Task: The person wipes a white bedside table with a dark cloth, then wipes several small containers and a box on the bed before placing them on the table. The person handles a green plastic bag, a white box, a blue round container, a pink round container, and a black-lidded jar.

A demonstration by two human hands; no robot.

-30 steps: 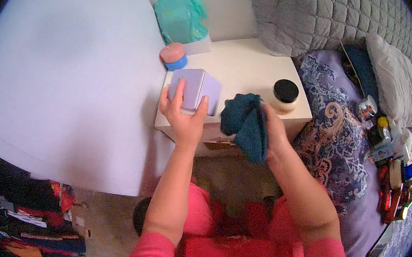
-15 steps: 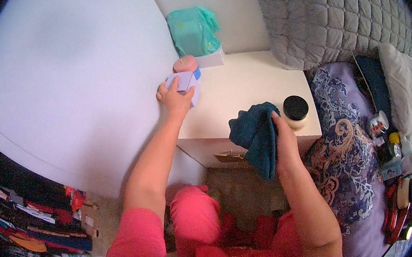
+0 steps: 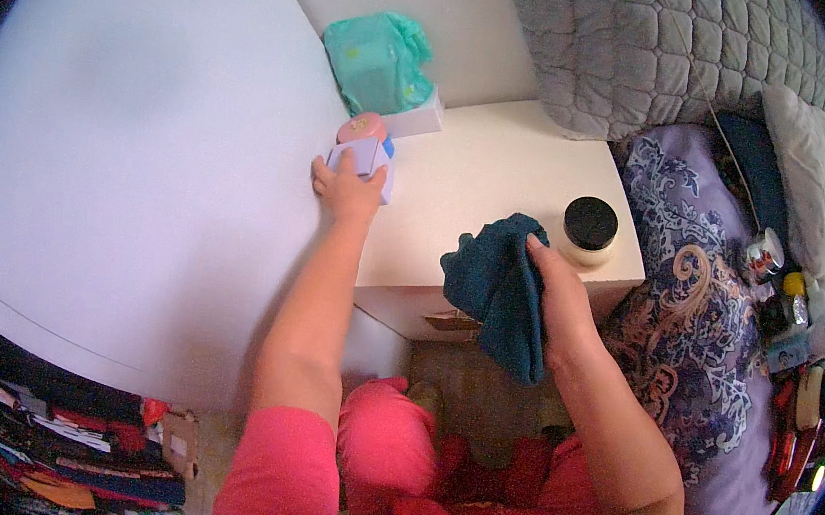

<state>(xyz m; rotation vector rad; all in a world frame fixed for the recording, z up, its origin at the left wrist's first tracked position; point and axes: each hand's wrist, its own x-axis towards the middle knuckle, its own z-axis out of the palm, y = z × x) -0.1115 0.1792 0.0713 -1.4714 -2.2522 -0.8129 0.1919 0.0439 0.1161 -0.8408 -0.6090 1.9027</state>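
Observation:
With its fingers spread over the top and sides, my left hand grips a small lilac box at the left side of the white nightstand top. Touching the box's far side in the picture is a round pink container, with a bit of a blue thing beside it. My right hand holds a dark teal cloth, thumb on top, in front of the nightstand's front edge. Just beyond that hand stands a cream jar with a black lid.
A green plastic bag rests on a white box at the back. To the left rises a large white panel. On the right, a bed with a patterned purple sheet bears a pillow and several small bottles and packs.
My right hand has shifted slightly left and nearer me with the cloth. My left hand stays on the lilac box. The whole view has moved a little.

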